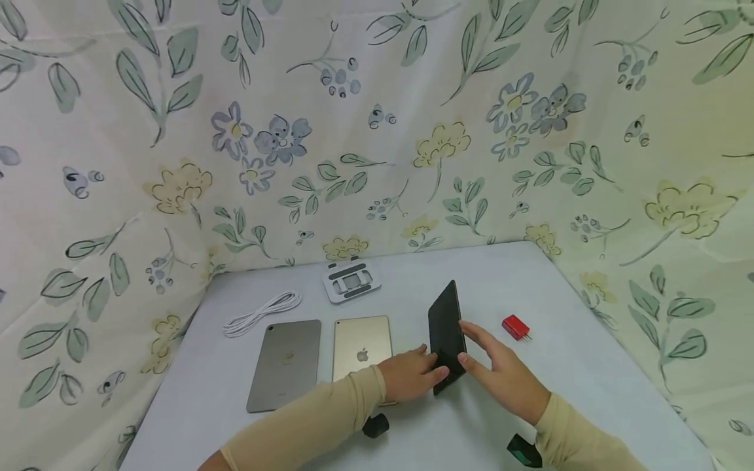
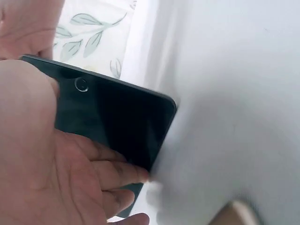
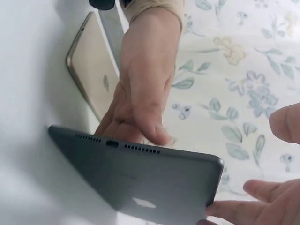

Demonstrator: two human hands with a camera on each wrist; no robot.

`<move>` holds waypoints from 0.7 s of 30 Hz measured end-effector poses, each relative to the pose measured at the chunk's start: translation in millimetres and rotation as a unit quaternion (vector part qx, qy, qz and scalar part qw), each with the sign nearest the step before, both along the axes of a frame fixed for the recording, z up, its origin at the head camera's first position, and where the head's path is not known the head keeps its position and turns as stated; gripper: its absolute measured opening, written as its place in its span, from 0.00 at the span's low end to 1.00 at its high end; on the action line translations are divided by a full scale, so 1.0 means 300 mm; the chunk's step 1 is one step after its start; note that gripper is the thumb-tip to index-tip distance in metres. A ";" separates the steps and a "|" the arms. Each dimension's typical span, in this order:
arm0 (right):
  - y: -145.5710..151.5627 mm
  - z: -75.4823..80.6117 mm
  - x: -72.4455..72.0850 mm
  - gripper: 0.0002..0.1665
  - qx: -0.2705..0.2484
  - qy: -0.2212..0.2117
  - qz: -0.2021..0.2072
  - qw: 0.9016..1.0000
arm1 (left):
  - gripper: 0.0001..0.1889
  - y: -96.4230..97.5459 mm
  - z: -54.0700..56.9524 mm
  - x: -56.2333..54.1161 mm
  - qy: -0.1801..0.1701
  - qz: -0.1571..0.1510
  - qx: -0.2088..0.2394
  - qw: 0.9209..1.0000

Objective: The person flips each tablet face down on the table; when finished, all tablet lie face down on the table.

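A dark grey tablet (image 1: 446, 333) stands tilted on one edge on the table, its black screen facing left. My left hand (image 1: 409, 374) lies against the screen with fairly straight fingers, and its thumb is at the near edge. That near edge, with a port and speaker holes, shows in the right wrist view beside the grey back (image 3: 154, 187). My right hand (image 1: 511, 381) is at the tablet's right edge. Its fingers (image 3: 234, 211) touch the edge near a corner, while its thumb stands apart there. The screen's home button (image 2: 81, 84) shows in the left wrist view.
Left of the hands lie a gold tablet (image 1: 362, 340) and a grey tablet (image 1: 285, 366), backs up. Behind them are a coiled white cable (image 1: 262, 314) and a white folding stand (image 1: 351, 280). A red charger plug (image 1: 516, 326) lies at right. Floral cloth (image 1: 377, 131) surrounds the table.
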State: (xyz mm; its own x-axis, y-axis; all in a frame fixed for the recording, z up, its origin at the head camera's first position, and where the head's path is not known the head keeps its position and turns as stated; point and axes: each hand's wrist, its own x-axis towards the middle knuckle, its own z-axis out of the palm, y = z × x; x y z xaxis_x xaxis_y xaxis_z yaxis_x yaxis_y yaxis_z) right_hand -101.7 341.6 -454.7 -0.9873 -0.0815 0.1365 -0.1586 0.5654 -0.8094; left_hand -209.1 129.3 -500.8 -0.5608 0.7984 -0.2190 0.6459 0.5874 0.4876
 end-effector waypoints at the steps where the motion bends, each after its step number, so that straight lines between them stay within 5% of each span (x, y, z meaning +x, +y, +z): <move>1: -0.008 0.003 -0.002 0.39 -0.001 0.004 0.005 1.000 | 0.43 0.003 -0.004 -0.002 -0.005 -0.002 0.010 1.000; 11: -0.059 0.006 -0.019 0.38 -0.014 0.017 0.043 0.999 | 0.46 -0.009 0.025 -0.027 0.025 0.032 0.132 0.990; 21: -0.097 -0.044 -0.036 0.33 -0.014 0.042 0.070 0.997 | 0.44 -0.101 0.037 -0.042 0.035 -0.024 0.233 0.971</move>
State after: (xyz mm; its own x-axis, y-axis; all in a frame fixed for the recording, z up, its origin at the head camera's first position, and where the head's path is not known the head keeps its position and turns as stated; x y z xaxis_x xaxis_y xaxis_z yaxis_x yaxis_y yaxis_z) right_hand -112.6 312.4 -468.0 -0.9516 -0.2119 0.2226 -0.3021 0.5110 -0.8048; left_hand -221.8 98.9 -489.6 -0.5211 0.8271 0.2107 0.7082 0.2812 0.6476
